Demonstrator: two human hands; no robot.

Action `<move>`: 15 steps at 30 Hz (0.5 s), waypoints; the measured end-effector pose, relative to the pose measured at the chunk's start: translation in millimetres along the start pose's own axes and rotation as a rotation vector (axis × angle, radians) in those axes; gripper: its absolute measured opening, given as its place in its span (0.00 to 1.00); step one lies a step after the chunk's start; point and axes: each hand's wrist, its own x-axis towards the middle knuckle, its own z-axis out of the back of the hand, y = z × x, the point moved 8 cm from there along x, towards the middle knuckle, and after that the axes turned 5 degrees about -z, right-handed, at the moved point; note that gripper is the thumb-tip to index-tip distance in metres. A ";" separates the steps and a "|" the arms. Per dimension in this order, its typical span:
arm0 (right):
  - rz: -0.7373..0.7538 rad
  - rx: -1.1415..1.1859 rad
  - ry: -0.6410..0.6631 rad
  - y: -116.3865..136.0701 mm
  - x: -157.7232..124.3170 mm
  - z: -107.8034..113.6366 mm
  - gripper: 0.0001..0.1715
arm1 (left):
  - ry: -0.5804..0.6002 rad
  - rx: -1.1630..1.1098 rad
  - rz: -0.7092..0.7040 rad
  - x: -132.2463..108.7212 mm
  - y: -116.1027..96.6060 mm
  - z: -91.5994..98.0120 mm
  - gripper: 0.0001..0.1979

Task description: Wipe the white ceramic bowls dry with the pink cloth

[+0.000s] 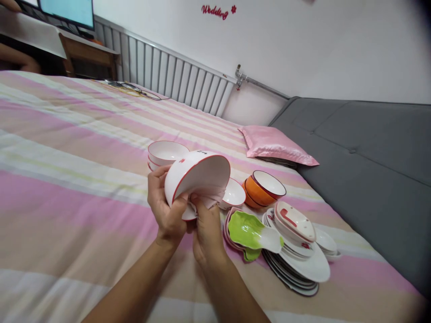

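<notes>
A white bowl (188, 172) with a red rim and small red and dark marks is held up, tilted on its side with its opening turned toward the lower right. My left hand (166, 208) grips its left wall, thumb over the rim. At the lower rim my right hand (207, 229) is closed on a pale pink cloth (212, 197), which is pressed against the inside of the bowl. Some right-hand fingers are hidden. Behind the held bowl stand stacked white bowls (166, 152) with red rims, and another white bowl (235, 193) sits just right of it.
Orange bowls (257, 190), green leaf-shaped dishes (245, 229) and a pile of white plates (314, 264) lie to the right on the striped bedspread (84, 202). Farther back are a pink pillow (272, 143), a grey headboard (363, 148) and cables (134, 89). Another person's arm shows at upper left.
</notes>
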 end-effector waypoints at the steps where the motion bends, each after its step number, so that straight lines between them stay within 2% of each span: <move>1: -0.034 0.017 -0.006 -2.2 -0.6 0.1 0.17 | -0.004 0.008 0.009 0.3 1.6 0.9 0.25; 3: -0.109 0.072 -0.013 -7.4 -2.0 0.0 0.17 | -0.020 0.010 0.015 0.9 3.7 3.5 0.25; 9: -0.102 0.100 0.058 -8.3 -4.8 -7.9 0.17 | -0.099 0.029 0.054 3.1 11.4 12.8 0.21; 15: -0.112 0.097 0.107 -7.3 -9.4 -12.7 0.17 | -0.218 -0.082 0.108 8.3 15.5 19.4 0.16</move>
